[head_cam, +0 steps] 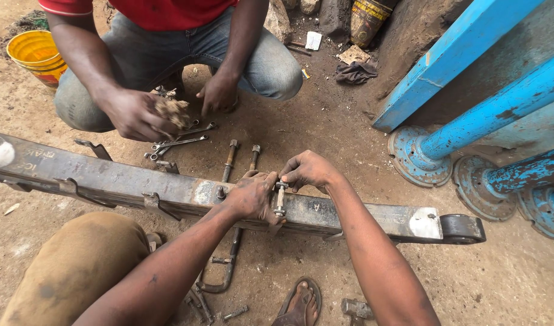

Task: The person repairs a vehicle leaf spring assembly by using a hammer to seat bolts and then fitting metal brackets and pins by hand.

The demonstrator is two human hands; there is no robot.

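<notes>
A long dark steel leaf spring lies across the dirt ground, with a rolled eye at its right end. My left hand grips the spring's near edge around a threaded bolt that stands across the leaves. My right hand pinches the top end of that same bolt with its fingertips. A second bolt head sits on the spring just left of my hands.
A person in a red shirt crouches opposite, holding a wad of rag. Spanners and long bolts lie between us. A yellow bucket is far left, blue steel posts right, a hammer near my sandalled foot.
</notes>
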